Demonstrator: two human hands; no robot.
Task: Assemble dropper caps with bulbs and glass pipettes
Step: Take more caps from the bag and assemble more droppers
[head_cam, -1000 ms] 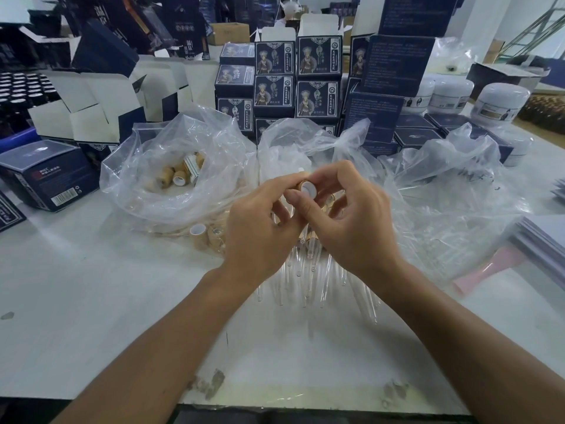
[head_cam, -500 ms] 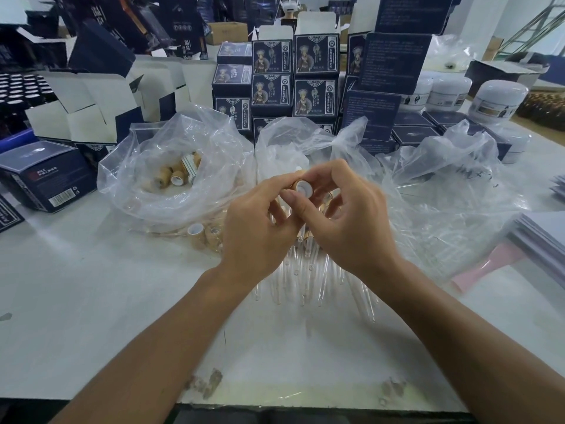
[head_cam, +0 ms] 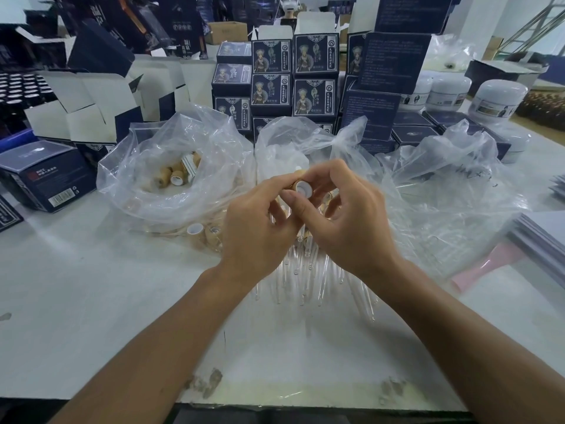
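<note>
A small tan dropper cap point(head_cam: 302, 187) with a white inner rim is held up over the table's middle. My left hand point(head_cam: 256, 231) pinches it from the left and my right hand point(head_cam: 342, 221) pinches it from the right, fingertips meeting around it. Under my hands lies a fan of finished droppers with clear glass pipettes point(head_cam: 308, 280) pointing toward me. A clear bag point(head_cam: 159, 179) at the left holds more tan caps point(head_cam: 171, 175). Two loose caps point(head_cam: 201, 234) lie on the table beside it. A bulb, if present, is hidden by my fingers.
Two more clear plastic bags point(head_cam: 452, 191) sit behind and right of my hands. Stacks of dark blue boxes point(head_cam: 293, 78) line the back, white jars point(head_cam: 495, 99) stand at the far right, a blue box point(head_cam: 46, 175) at the left, and paper sheets point(head_cam: 538, 234) at the right edge.
Both hands stay together on the cap; the fingers have shifted slightly around it, and the cap's white rim now faces more toward me.
</note>
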